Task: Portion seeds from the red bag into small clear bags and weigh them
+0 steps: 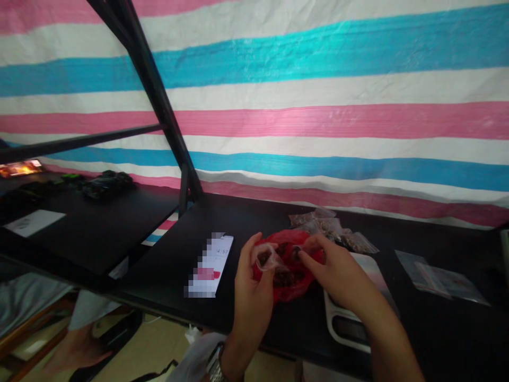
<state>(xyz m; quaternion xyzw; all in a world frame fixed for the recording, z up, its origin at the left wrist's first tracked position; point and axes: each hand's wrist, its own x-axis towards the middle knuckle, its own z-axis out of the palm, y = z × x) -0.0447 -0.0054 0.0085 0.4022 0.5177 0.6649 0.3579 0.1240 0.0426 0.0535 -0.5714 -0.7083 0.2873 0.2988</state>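
Observation:
My left hand (254, 286) is closed on a small clear plastic bag (268, 258) with dark brown bits in it, its mouth tipped toward the right. Below it lies a crumpled red plastic bag (292, 294), spread open, with more dark brown pieces inside. My right hand (330, 268) reaches over the red bag's right side, thumb and fingertips pinched on a small dark piece that I cannot identify. Partly under my right forearm is a white kitchen scale (332, 323), its dark display facing me.
Several filled zip bags (328, 225) lie behind the red bag. Flat clear zip bags (441, 281) are at the right. A phone (212, 265) lies left on the black table (159, 276). A black metal post (159, 90) rises behind; a bare foot (75, 350) shows lower left.

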